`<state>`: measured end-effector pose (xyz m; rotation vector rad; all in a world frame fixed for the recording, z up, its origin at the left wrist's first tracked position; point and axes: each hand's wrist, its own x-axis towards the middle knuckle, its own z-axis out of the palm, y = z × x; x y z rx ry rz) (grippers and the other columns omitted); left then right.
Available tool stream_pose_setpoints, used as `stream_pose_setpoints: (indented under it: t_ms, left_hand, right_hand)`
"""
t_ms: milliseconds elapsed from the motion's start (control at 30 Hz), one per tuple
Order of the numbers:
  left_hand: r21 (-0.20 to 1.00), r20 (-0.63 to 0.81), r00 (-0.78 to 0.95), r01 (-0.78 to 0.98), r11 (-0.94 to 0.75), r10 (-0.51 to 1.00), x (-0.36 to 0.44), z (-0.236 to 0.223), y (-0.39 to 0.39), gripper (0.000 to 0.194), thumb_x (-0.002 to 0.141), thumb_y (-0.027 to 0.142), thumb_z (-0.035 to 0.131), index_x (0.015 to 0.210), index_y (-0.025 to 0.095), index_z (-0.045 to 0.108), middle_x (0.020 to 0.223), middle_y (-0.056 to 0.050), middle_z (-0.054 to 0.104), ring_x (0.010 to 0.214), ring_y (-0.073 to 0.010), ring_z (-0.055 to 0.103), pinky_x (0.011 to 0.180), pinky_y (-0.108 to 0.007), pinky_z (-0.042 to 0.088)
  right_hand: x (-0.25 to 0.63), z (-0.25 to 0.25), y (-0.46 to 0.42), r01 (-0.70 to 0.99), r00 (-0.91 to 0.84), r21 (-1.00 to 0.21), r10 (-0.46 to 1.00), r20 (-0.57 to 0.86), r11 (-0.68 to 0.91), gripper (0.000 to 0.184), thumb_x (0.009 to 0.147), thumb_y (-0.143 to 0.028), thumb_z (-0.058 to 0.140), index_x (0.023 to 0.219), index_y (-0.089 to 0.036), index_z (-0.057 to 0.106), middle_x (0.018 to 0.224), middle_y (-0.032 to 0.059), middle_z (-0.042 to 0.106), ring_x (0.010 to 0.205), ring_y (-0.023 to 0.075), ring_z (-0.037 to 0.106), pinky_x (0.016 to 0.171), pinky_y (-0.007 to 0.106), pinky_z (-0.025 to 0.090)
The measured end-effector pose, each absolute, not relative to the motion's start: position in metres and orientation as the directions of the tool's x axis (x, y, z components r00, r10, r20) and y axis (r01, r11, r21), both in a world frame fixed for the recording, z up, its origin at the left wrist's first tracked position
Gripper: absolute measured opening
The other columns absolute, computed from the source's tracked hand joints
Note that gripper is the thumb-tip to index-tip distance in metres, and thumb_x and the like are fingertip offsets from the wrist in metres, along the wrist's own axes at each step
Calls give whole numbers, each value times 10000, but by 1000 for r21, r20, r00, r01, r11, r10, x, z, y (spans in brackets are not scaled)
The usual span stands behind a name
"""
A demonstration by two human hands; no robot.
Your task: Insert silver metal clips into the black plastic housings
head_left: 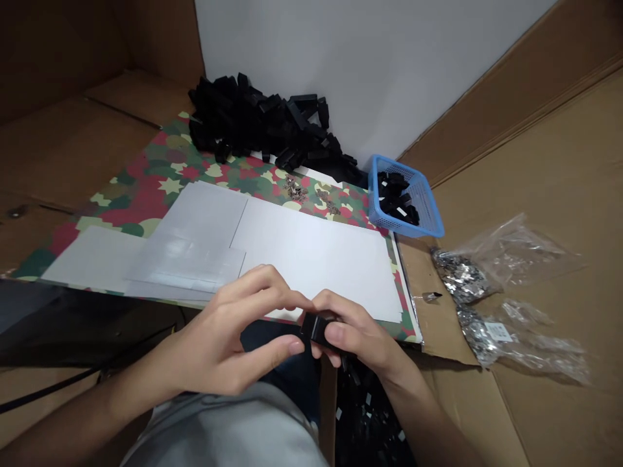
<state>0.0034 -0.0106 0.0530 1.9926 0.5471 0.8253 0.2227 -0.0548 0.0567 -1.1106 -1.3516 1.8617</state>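
A small black rectangular plastic piece (314,327) is held over the front edge of the table. My right hand (357,331) grips it, with the thumb on its near side and the fingers curled around and beneath. My left hand (246,324) comes in from the left, index finger stretched to the top of the piece and thumb apart from it, just to its left. Whether the left index fingertip presses on the piece or only hovers there, I cannot tell. White sheets (311,253) lie on the table beyond both hands.
Black pieces (253,117) are heaped at the back. Small metal parts (295,189) lie before them on the patterned cloth (165,155). A blue basket (431,211) holds more black pieces. Bags of metal parts (462,275) rest on cardboard at right. Black pieces (370,415) fill the space below.
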Motion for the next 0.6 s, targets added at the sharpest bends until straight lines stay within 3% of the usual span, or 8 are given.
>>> stream_pose_setpoints:
  t_ms: [133,300,600]
  left_hand:
    - [826,395,669,42,-562,630,4,52,-13,279,876,97,614,1132,206,596,921,-27,588,842,-136,563,729,-240,476]
    - [771,432,716,22,-636,548,1,50,-12,260,880,75,607,1119,171,574,925,-33,564,845,-132,518,746,-229,453]
    - [788,428,724,-5,-616,541,2,48,-14,264,881,65,599,1111,184,549,917,-21,551,852,-134,495,761,-228,432]
  right_hand:
    - [219,63,-57,117,-433,-971,869,-239,-209,249,862,-406,572,975,-187,605,774,2,585,599,107,525,482,203,396]
    - [218,69,-55,258,-447,-966,890,-90,31,146,825,-264,549,936,-206,624,867,10,638,749,141,585,668,247,454]
    - [218,68,-53,303,-476,-948,877,-62,97,137,825,-268,533,907,-208,625,793,-5,635,724,142,593,671,241,446]
